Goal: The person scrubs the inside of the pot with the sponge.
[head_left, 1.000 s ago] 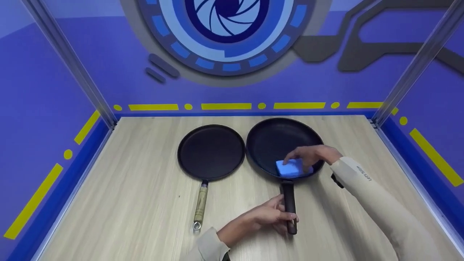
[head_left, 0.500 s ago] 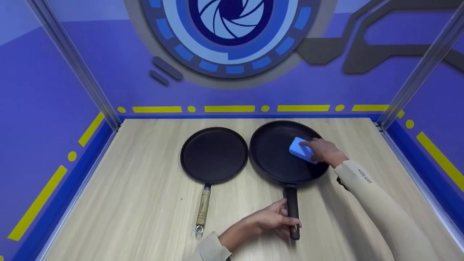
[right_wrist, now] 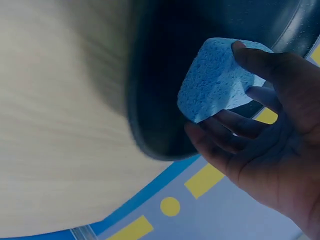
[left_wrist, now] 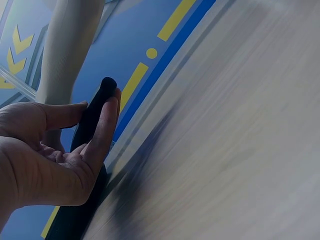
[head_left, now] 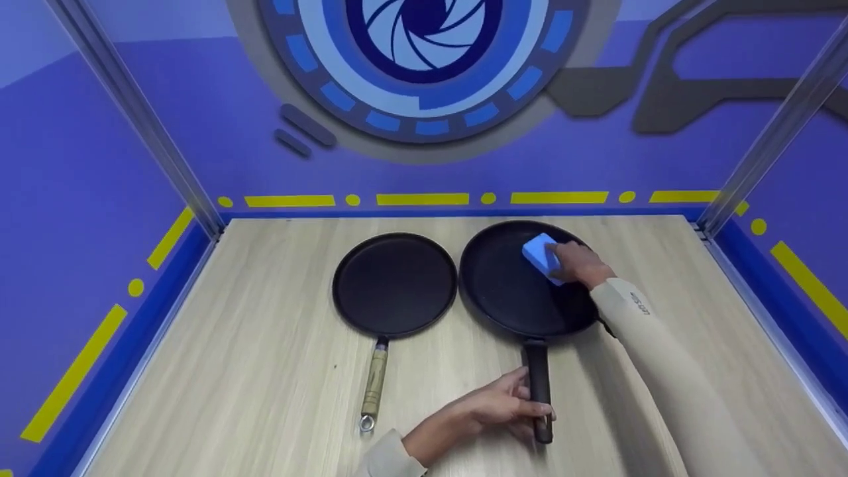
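A blue porous sponge [head_left: 542,257] lies against the inside of a deep black frying pan [head_left: 510,298], in its upper right part. My right hand [head_left: 579,264] grips the sponge between thumb and fingers, as the right wrist view also shows with the sponge [right_wrist: 215,75] close up. Below the pan, my left hand [head_left: 497,405] holds its black handle [head_left: 540,391], the thumb over the top. In the left wrist view the fingers curl round that handle [left_wrist: 90,122].
Left of the frying pan, its rim touching or nearly touching, lies a flat black pan [head_left: 395,285] with a wooden handle [head_left: 374,383]. Both rest on a light wooden table [head_left: 265,344]. Blue panels [head_left: 397,172] with yellow dashes wall in the back and sides.
My right hand has moved the sponge from the pan's near edge, by the handle, up towards its far right part. My left hand keeps hold of the handle.
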The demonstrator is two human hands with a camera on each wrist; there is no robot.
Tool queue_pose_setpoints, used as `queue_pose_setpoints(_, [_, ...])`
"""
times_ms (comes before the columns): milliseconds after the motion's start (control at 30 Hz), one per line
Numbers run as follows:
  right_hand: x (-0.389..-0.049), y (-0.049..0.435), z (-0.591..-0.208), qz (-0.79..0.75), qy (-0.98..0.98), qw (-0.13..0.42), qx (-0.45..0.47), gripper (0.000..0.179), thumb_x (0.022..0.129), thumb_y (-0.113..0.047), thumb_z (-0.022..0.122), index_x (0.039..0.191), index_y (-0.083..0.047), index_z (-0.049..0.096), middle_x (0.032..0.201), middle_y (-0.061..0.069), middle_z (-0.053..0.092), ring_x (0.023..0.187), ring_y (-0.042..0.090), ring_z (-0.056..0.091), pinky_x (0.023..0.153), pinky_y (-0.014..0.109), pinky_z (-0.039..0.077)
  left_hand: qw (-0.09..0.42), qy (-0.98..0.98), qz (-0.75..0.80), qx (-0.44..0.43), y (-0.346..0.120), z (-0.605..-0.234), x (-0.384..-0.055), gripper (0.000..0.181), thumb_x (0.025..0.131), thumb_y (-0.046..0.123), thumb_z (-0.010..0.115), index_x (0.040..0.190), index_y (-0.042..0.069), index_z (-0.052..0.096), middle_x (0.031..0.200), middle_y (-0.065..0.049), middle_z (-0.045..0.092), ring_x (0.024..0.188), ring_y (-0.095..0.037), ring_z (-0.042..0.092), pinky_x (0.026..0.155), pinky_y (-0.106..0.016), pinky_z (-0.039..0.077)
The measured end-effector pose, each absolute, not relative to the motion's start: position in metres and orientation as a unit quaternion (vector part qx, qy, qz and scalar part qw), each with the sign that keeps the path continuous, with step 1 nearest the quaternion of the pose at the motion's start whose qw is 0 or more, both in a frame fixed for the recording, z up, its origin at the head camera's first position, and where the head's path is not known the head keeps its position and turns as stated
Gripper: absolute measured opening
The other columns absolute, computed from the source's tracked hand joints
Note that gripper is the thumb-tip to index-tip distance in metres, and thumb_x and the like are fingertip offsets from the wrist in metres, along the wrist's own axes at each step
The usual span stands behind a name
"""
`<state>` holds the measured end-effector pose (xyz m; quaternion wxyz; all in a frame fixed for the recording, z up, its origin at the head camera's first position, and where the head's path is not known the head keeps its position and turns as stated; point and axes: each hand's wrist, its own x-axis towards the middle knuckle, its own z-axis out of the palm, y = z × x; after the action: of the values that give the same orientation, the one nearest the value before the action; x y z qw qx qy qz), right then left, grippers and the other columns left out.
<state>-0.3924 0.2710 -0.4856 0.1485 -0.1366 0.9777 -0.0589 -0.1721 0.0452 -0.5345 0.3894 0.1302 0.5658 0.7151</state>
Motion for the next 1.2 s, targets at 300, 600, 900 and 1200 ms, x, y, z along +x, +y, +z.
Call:
queue_pose_setpoints(300, [-0.409, 0.243, -0.495, -0.15, 0.975, 0.124, -0.106, 0.068, 0.099, -0.025, 0.063, 0.159, -0.012, 0.035, 0.122, 0.035, 0.06, 0.051, 0.011, 0.032, 0.053, 0.032, 0.035, 0.396, 0.578, 0.704, 0.113, 0.046, -0.532, -0.174, 0.038, 0.096, 0.002, 0.068, 0.128, 0.014, 0.051, 0.104, -0.018, 0.076, 0.075, -0.011, 0.071, 0.068, -0.03, 0.062])
queue_pose_setpoints(600, [-0.4, 0.203, -0.497, -0.234, 0.948, 0.155, -0.153, 0.066, 0.102, -0.029, 0.06, 0.156, -0.001, 0.036, 0.156, 0.028, 0.041, 0.133, 0.042, 0.052, 0.118, 0.059, 0.037, 0.397, 0.571, 0.709, 0.116, 0.044, -0.534, -0.172, 0.042, 0.095, 0.001, 0.068, 0.131, 0.015, 0.051, 0.098, -0.009, 0.075, 0.078, -0.013, 0.073, 0.07, -0.032, 0.063])
queue_pose_setpoints(900, [-0.374, 0.2, -0.488, -0.313, 0.898, 0.264, -0.16, 0.065, 0.099, -0.034, 0.064, 0.156, -0.012, 0.042, 0.093, 0.0, 0.061, 0.072, 0.01, 0.045, 0.078, 0.03, 0.046, 0.4, 0.572, 0.705, 0.13, 0.045, -0.535, -0.174, 0.035, 0.096, 0.002, 0.067, 0.126, 0.013, 0.052, 0.105, -0.02, 0.076, 0.075, -0.011, 0.07, 0.068, -0.03, 0.061])
queue_pose_setpoints(1200, [-0.356, 0.215, -0.478, -0.289, 0.871, 0.353, -0.182, 0.059, 0.093, -0.031, 0.073, 0.149, -0.02, 0.055, 0.086, 0.0, 0.059, 0.079, 0.011, 0.05, 0.087, 0.032, 0.055, 0.406, 0.576, 0.7, 0.116, 0.041, -0.533, -0.173, 0.055, 0.097, 0.006, 0.067, 0.145, 0.015, 0.042, 0.108, -0.017, 0.076, 0.075, -0.01, 0.071, 0.071, -0.03, 0.06])
